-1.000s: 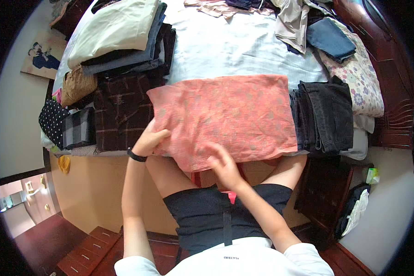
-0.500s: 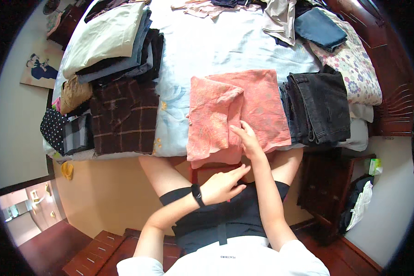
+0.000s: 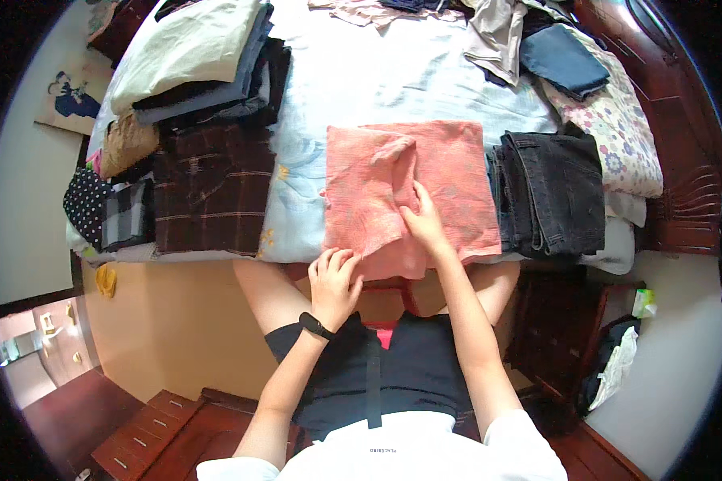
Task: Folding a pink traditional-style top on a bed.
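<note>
A pink patterned garment [image 3: 457,184] lies partly folded on the front edge of the bed, with a raised, crumpled fold along its middle. My right hand [image 3: 422,220] rests on it beside that fold, thumb and fingers apart. At the near left corner of the cloth, my left hand [image 3: 334,282] has its fingers curled over the hem. A dark band [image 3: 316,325] is around my left wrist. The fingertips of the left hand are partly lost against the fabric.
Folded black jeans [image 3: 557,192] lie to the right of the garment. At left are brown plaid clothing [image 3: 212,192] and a tall stack topped by pale trousers [image 3: 188,60]. Farther back are folded blue clothing [image 3: 565,62] and a floral pillow [image 3: 614,140]. Light-blue bedding [image 3: 353,72] lies beneath.
My left hand has moved from above my lap up and left to the garment's near corner. My right hand has shifted slightly farther onto the cloth, and the folded flap has moved.
</note>
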`<action>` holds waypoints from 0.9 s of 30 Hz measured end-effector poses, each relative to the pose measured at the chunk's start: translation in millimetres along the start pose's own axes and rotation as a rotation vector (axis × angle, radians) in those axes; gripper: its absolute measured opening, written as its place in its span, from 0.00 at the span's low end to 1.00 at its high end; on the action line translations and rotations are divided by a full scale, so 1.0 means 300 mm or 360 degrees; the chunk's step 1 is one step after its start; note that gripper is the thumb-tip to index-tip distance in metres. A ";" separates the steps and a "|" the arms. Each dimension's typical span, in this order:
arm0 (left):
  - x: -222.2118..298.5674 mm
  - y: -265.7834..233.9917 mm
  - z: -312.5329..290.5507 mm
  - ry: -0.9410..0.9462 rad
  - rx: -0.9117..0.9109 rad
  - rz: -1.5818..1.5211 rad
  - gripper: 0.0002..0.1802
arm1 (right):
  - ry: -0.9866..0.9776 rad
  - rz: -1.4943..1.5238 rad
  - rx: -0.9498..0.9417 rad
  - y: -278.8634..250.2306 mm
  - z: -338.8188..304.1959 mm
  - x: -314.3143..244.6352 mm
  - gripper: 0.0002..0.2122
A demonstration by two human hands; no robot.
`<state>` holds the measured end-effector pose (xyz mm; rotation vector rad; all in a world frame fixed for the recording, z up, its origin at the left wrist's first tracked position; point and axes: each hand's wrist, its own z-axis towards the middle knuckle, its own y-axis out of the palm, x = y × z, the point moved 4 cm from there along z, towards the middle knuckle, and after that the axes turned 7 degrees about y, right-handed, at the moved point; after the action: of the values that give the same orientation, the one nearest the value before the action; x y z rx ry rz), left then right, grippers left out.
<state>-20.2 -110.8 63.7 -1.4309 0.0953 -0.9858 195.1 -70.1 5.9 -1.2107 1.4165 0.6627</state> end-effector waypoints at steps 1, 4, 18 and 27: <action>0.003 0.011 0.010 0.0077 -0.0022 0.0166 0.27 | 0.0117 -0.0058 0.0034 -0.006 0.002 0.020 0.30; 0.001 0.030 0.031 0.0094 0.0014 0.0210 0.18 | 0.0044 -0.0061 0.0124 -0.034 -0.026 0.025 0.28; -0.028 0.006 0.366 0.0310 0.0207 -0.0590 0.16 | 0.0448 0.0302 0.1267 -0.403 -0.334 0.238 0.39; -0.263 0.081 0.788 0.0005 -0.0255 0.0189 0.22 | 0.0809 0.1021 0.1341 -0.417 -0.341 0.262 0.27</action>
<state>84.4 116.5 53.3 -1.5511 0.2640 -0.8986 282.0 -225.9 -15.3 -0.2325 2.2328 0.0970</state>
